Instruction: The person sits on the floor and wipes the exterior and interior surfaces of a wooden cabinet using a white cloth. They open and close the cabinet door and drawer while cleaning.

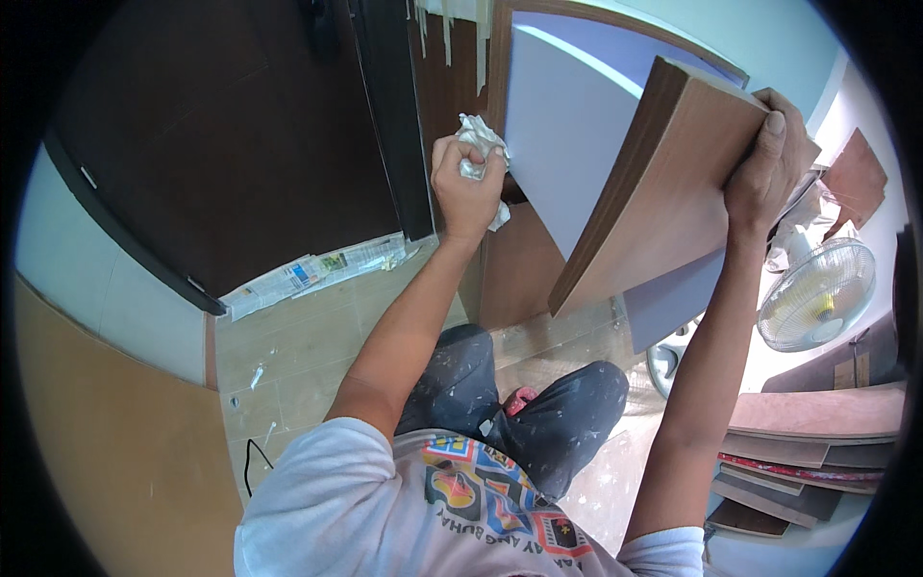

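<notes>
My left hand [470, 184] is closed around a crumpled white rag or sheet [479, 131]; its exact material is unclear. A small white crumpled piece [499, 216] shows below the wrist side, beside the cabinet's brown front. On the right, my right hand [768, 166] grips the upper far edge of a thick brown wood-grain panel [670, 187], thumb on its near face. The panel stands tilted in front of the open cabinet [500, 65], whose inside is pale lilac. A pale bluish board [570, 137] shows behind the panel. Whether the panel is hinged is hidden.
A dark door [238, 130] stands at left, newspaper [317, 270] along its foot. Ragged tape strips [482, 61] hang above the left hand. At right are an electric fan [818, 296] and stacked boards [800, 461]. A black cable [249, 461] lies on the tiled floor [310, 353].
</notes>
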`<state>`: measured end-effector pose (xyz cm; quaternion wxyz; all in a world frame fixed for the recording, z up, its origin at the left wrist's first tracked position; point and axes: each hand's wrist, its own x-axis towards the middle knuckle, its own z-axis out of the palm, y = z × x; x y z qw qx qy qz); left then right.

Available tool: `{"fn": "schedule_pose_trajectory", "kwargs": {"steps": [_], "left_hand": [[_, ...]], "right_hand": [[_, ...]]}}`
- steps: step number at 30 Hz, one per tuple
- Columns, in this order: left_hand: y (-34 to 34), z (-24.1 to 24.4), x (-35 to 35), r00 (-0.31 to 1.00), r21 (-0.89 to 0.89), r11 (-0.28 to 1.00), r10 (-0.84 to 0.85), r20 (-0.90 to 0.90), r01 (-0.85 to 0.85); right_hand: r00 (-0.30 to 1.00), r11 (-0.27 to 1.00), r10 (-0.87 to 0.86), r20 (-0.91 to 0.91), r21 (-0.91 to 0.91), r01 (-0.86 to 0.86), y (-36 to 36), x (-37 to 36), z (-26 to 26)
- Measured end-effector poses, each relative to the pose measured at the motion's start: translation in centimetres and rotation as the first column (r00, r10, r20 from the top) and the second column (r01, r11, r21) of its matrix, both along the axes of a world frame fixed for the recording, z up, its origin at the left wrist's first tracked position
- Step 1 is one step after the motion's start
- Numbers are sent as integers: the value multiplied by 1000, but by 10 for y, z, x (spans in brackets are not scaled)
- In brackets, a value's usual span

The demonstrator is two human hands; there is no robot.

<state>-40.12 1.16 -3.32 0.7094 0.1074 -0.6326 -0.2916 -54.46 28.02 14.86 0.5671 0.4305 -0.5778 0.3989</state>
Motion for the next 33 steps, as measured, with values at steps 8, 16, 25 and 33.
{"fn": "schedule_pose_trajectory", "kwargs": {"steps": [8,16,25,33], "left_hand": [[-1,-14,4,997,-24,999,29,73,-28],[-11,78,-13,990,-151,985,66,-123,-84],[-14,118,-18,983,-161,980,89,-162,-115],[-17,147,-23,981,-150,983,81,-177,-108]], "right_hand": [[998,998,63,0,4,-63,0,1,2],[998,998,67,-17,5,-67,0,-3,0],[995,996,83,-47,-18,-84,0,0,4],[994,997,73,-76,-18,-75,1,-2,2]]}}
